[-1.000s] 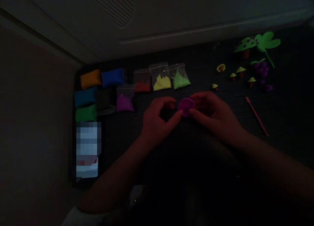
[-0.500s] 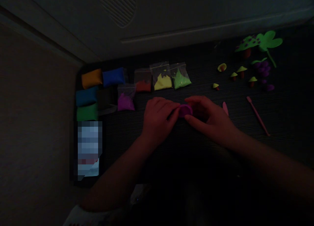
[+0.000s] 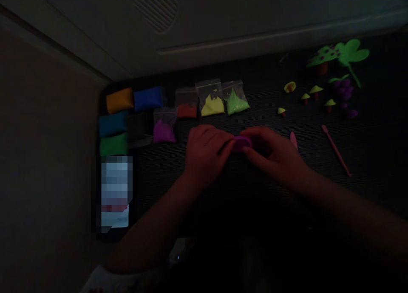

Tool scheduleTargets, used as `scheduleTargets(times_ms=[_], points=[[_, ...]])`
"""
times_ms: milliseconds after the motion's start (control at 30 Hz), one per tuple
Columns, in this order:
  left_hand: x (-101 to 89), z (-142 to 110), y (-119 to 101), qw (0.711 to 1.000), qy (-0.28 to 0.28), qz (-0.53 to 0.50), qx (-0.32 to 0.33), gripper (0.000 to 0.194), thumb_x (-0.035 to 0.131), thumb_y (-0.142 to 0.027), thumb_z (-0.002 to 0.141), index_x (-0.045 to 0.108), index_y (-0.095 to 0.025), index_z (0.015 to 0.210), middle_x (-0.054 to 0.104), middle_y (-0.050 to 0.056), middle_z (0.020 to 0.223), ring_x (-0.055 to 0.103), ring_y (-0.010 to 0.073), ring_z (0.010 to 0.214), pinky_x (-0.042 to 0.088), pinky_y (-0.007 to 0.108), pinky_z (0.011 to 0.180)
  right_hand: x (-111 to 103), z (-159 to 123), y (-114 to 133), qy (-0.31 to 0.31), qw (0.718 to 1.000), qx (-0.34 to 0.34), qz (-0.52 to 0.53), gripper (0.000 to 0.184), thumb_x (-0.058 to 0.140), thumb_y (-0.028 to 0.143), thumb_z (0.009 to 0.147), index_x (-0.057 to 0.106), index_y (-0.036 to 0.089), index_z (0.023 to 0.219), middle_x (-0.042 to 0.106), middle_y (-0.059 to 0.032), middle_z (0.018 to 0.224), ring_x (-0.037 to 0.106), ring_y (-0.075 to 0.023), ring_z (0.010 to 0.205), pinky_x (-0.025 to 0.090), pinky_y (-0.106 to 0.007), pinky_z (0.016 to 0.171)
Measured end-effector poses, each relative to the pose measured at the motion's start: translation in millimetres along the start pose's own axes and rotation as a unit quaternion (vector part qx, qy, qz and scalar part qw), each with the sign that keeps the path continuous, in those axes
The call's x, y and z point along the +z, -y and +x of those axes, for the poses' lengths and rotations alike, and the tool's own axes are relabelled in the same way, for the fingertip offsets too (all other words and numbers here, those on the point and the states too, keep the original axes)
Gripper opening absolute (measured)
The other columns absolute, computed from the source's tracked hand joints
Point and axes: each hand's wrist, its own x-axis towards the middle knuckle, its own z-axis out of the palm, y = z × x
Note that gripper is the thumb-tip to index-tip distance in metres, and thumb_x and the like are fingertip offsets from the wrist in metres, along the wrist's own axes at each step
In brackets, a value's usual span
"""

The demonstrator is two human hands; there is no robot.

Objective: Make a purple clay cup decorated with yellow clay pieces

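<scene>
Reference item: the yellow bag (image 3: 213,106) on the dark worktop (image 3: 153,174). The purple clay piece (image 3: 242,144), shallow and hollow, is located nearer the wearer than the yellow bag and to its right, between the two hands. Left hand (image 3: 205,152): grip together, thumb and fingertips clamped on the piece's left edge. Right hand (image 3: 274,155): grip clamped on the opposite edge, thumb at the near side, fingers at the far side. Green bag (image 3: 236,103): directly right of the yellow bag. Red bag (image 3: 187,109): directly left. Small mushrooms (image 3: 305,97): well to the right. Pink stick (image 3: 337,150): farther right than most mushrooms and nearer the wearer than the yellow bag
</scene>
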Motion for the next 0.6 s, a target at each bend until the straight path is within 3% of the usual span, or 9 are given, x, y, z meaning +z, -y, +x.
scheduleTargets(times_ms=[600], points=[[-3.1,0.7,-3.2,1.0,-0.011,0.022,0.0,0.017,0.057,-0.033,0.08,0.061,-0.019,0.088,0.066,0.003,0.083,0.057,0.019,0.082,0.039,0.035,0.076,2.9,-0.9,-1.8,-0.022,0.999,0.016,0.035,0.027,0.057,0.024,0.079,0.052,0.025,0.106,0.062,-0.0023,0.1,0.061,-0.0161,0.09,0.05,-0.033,0.08]])
